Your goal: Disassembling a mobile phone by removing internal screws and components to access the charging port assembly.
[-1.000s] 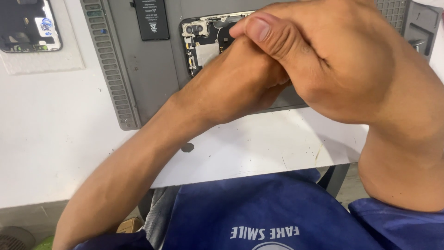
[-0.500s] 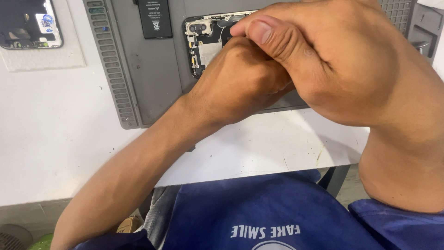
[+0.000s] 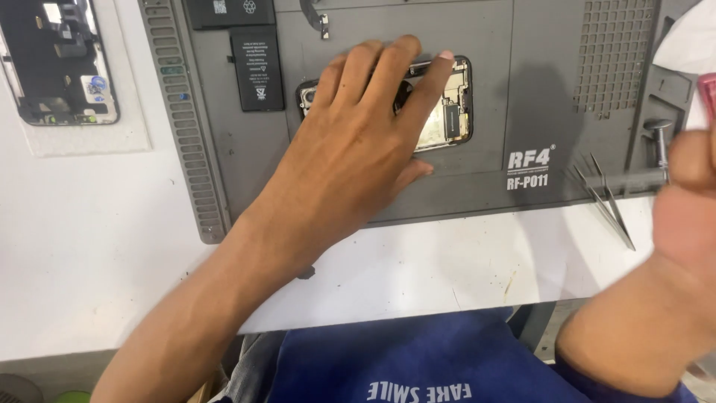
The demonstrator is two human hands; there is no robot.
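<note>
Opened phone pinned flat under my left hand

Opened phone [image 3: 440,112] lies near the middle of the grey work mat [image 3: 522,89], its bare circuitry showing at the right end. My left hand [image 3: 358,149] lies spread wide across it, fingers [image 3: 429,82] flat on the frame and the thumb down on the mat toward its near edge, so most of the phone is hidden from me.

My right hand [image 3: 690,201] is blurred at the right edge of the white table [image 3: 447,276]; I cannot tell whether it grips anything.

A black battery [image 3: 257,71] lies just beside the phone toward the mat's left edge. Tweezers [image 3: 608,198] cross the mat's near right corner onto the table, between the phone and my right hand. A small metal tool [image 3: 660,142] sits near them. Another opened phone [image 3: 60,63] rests at the table's far left corner.
</note>
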